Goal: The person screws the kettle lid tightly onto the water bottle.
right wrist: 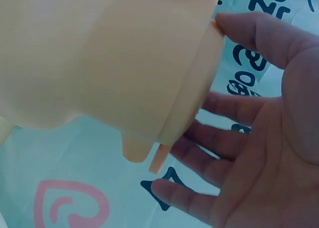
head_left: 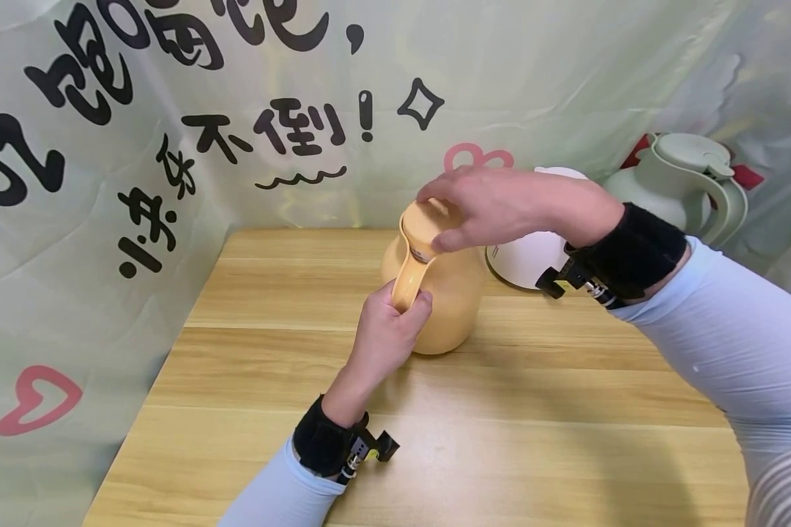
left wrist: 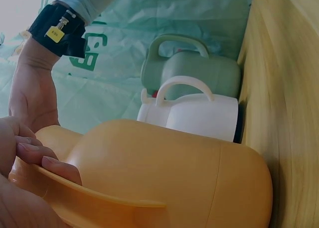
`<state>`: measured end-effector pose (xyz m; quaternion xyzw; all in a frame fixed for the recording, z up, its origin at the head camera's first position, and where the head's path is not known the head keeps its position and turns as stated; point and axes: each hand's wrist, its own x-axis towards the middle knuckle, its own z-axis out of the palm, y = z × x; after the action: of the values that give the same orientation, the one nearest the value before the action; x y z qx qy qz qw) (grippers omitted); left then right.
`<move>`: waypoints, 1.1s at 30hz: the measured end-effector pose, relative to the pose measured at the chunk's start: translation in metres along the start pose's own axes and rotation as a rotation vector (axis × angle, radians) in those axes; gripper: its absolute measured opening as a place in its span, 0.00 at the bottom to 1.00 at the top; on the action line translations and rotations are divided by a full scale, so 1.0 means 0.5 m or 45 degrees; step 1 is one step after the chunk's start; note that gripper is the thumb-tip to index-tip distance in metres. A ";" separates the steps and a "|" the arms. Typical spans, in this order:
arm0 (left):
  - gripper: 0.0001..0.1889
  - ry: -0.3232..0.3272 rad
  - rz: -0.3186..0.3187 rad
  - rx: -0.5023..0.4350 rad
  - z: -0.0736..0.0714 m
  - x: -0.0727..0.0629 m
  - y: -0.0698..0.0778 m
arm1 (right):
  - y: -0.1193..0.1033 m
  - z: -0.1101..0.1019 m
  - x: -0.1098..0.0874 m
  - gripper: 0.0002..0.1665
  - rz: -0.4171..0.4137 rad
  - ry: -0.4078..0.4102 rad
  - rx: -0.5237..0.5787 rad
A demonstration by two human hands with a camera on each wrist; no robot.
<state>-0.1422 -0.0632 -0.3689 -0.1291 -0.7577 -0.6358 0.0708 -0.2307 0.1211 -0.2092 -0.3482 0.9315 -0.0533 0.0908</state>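
Note:
A light-orange thermos jug (head_left: 453, 304) stands upright on the wooden table. My left hand (head_left: 387, 331) grips its handle (head_left: 409, 284), thumb along the near side; the left wrist view shows curled fingers (left wrist: 37, 153) round the handle beside the jug's body (left wrist: 164, 163). From the right, my right hand (head_left: 504, 205) reaches over the top and holds the round lid (head_left: 424, 228) by its rim. The lid (right wrist: 197, 96) sits at the jug's mouth in the right wrist view, between thumb and fingers. Whether it is loose cannot be told.
Behind and right of the orange jug stands a white jug (head_left: 527, 260), partly hidden by my right arm. A pale green jug (head_left: 666, 176) is farther right. A printed cloth (head_left: 290, 197) hangs behind the wooden table (head_left: 270, 366).

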 end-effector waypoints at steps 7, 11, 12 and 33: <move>0.14 -0.009 0.018 0.004 -0.001 0.001 0.001 | -0.012 0.010 0.004 0.48 0.193 0.081 -0.188; 0.14 -0.011 0.017 0.005 -0.001 0.002 0.002 | -0.021 0.018 0.008 0.51 0.251 0.119 -0.344; 0.14 -0.010 0.015 0.007 -0.001 0.002 0.002 | -0.022 0.019 0.008 0.52 0.257 0.127 -0.373; 0.14 0.011 -0.011 0.014 0.001 -0.001 0.002 | -0.005 -0.006 0.002 0.43 0.043 -0.043 -0.006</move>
<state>-0.1415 -0.0628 -0.3680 -0.1226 -0.7613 -0.6326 0.0720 -0.2302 0.1186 -0.2059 -0.3335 0.9357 -0.0436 0.1065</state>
